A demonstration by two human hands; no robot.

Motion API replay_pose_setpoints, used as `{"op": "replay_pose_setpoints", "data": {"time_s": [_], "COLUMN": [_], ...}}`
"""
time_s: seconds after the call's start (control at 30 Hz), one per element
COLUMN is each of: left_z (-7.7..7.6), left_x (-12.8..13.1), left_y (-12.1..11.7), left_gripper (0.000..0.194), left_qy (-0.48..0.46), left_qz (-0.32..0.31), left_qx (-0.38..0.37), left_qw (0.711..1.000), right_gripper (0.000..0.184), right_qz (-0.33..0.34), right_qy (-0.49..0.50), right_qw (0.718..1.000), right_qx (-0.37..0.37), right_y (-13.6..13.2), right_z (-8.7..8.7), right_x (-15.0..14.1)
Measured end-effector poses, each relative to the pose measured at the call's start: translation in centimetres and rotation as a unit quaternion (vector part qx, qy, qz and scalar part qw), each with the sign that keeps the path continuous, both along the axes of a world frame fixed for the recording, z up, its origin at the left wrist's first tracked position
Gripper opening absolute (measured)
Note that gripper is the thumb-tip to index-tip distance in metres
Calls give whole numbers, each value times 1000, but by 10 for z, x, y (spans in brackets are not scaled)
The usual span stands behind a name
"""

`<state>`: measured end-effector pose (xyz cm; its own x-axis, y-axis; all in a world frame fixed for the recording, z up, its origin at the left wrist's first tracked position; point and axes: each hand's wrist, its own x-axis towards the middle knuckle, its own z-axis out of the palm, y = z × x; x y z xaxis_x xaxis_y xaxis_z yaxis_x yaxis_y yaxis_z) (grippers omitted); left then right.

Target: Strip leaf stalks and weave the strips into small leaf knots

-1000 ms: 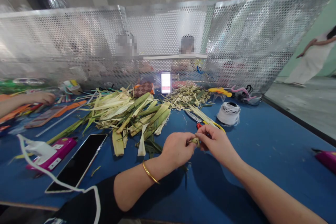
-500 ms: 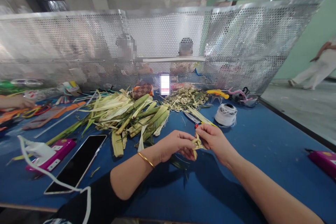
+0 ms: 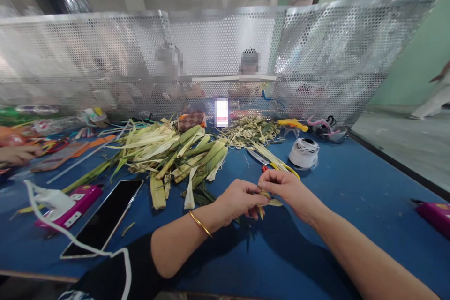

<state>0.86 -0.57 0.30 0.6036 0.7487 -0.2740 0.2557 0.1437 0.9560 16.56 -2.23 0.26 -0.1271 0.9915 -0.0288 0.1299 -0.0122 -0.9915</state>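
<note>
Two bare hands meet over the middle of the blue tabletop point(image 3: 337, 239), fingers pinched narrow on one small folded husk piece point(image 3: 271, 201). The left hand point(image 3: 236, 201) grips it from the left, and the right hand point(image 3: 290, 192) has thumb and fingertips closed at its upper side; a pale end pokes out below the right fingers.

Just beyond the right hand lie scissors point(image 3: 258, 157) with red and yellow handles, blades pointing toward the far edge, loose husk strips point(image 3: 273, 155) beside them. To their right stands a spool of white string point(image 3: 304, 153).

Farther out, a big heap of green and cream husks point(image 3: 176, 150) spreads left of centre, a checkered pouch point(image 3: 190, 122) behind it. A shredded pile point(image 3: 251, 131) sits near the far edge, below the perforated metal screen point(image 3: 218, 42). Toward the far right corner are a yellow-handled tool point(image 3: 294, 124) and clear eyewear point(image 3: 336, 136).

Near the left part of the near edge rest a dark phone point(image 3: 105, 218) and a purple power strip point(image 3: 79, 204) holding a white plug point(image 3: 58, 199). Another person's hand point(image 3: 21, 154) is at the left end.
</note>
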Motion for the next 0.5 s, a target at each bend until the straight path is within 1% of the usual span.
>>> {"op": "replay_pose_setpoints", "data": {"time_s": [0.1, 0.2, 0.37, 0.43, 0.5], "left_z": [-2, -2, 0, 0, -1], "left_x": [0, 0, 2, 3, 3], "left_y": [1, 0, -6, -7, -7], "left_gripper": [15, 19, 25, 28, 31], "left_qy": [-11, -16, 5, 7, -3], "left_qz": [-13, -27, -48, -44, -30], "left_qx": [-12, -7, 27, 35, 25], "left_qw": [1000, 999, 998, 998, 999], "right_gripper": [29, 28, 24, 23, 24], "right_qz": [-10, -30, -87, -91, -86], "right_qy": [10, 9, 1, -3, -9], "right_qw": [1000, 999, 995, 994, 995], "right_qx": [-2, 2, 47, 53, 53], "right_y": [-1, -2, -2, -2, -1], "right_z": [-2, -6, -12, -12, -11], "right_x": [-2, -7, -13, -13, -12]}}
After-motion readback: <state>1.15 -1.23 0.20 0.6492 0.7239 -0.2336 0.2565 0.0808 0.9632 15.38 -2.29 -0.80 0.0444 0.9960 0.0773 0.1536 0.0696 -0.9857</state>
